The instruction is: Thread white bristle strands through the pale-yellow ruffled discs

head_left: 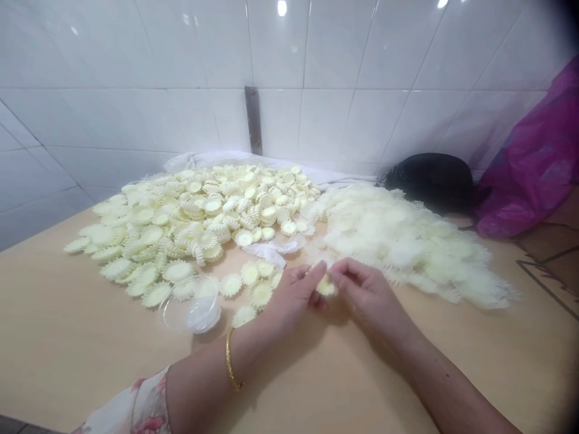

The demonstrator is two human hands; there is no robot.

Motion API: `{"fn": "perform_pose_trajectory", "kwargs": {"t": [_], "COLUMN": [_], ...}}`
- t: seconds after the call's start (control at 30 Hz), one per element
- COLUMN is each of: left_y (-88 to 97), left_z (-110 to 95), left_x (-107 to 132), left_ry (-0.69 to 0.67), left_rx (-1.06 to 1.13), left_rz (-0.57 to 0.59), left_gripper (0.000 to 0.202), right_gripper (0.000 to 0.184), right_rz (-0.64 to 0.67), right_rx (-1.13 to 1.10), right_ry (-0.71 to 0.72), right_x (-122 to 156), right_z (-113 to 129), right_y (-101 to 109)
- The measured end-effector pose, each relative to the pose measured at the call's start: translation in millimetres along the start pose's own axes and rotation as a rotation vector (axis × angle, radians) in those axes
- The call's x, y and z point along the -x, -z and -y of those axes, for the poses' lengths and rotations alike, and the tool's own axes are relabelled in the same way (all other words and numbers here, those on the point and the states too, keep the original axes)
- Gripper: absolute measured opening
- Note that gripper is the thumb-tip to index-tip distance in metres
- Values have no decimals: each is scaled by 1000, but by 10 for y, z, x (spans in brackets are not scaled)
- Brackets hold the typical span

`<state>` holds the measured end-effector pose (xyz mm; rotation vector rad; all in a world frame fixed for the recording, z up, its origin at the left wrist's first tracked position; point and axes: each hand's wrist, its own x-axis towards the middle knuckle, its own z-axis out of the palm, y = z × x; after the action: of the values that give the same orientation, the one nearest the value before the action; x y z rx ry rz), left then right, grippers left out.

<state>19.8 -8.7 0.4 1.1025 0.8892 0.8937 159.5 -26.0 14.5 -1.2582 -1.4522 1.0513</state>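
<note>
Just above the table, my left hand (294, 295) pinches a small pale yellow flower-like piece (326, 286) with a frilled edge. My right hand (365, 292) meets it from the other side, fingertips closed together at the edge of the piece; what they pinch there is too small to make out. Several loose scalloped yellow discs (250, 273) lie left of my left hand. Beyond them spreads a big heap of similar discs (212, 208). To the right rises a pile of sheer, fluffy pale yellow pieces (398, 241).
A clear plastic tub (174, 313) with something white inside stands at the front left. A crumpled white scrap (271, 250) lies between the piles. At the back right are a black rounded object (429, 178) and a magenta plastic bag (534, 157). A tiled wall (325, 120) closes the back.
</note>
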Motion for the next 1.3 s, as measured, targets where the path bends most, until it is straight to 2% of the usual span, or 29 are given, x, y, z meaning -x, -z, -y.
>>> {"fn": "perform_pose_trajectory", "kwargs": {"t": [0.13, 0.23, 0.4, 0.57, 0.7, 0.97, 1.13, 1.2, 1.3], "left_y": [-25, -46, -55, -65, -95, -59, -47, -45, -33], "left_z": [-21, -34, -33, -31, -67, -60, -79, -78, -38], "left_x": [24, 36, 11, -4, 22, 11, 6, 11, 22], "left_ry": [52, 66, 117, 145, 89, 134, 138, 148, 147], "left_rx": [46, 97, 186, 227, 285, 256, 242, 190, 43], "left_rz": [71, 55, -77, -174, -132, -8, -34, -50, -61], "left_gripper": [27, 22, 19, 16, 13, 19, 19, 18, 18], "right_gripper": [29, 29, 32, 37, 40, 37, 29, 26, 24], "right_rz": [-14, 18, 72, 95, 135, 174, 202, 201, 93], "right_rx": [-309, -423, -336, -214, -217, -360, -407, -383, -196], "right_ry": [-128, -180, -161, -141, -162, -212, -170, -132, -57], "right_x": [-26, -55, -73, -31, -4, -16, -30, -39, -52], "right_z": [-10, -56, -113, -59, -13, 17, 13, -3, -44], "right_y": [5, 11, 29, 9, -34, 5, 16, 12, 13]}}
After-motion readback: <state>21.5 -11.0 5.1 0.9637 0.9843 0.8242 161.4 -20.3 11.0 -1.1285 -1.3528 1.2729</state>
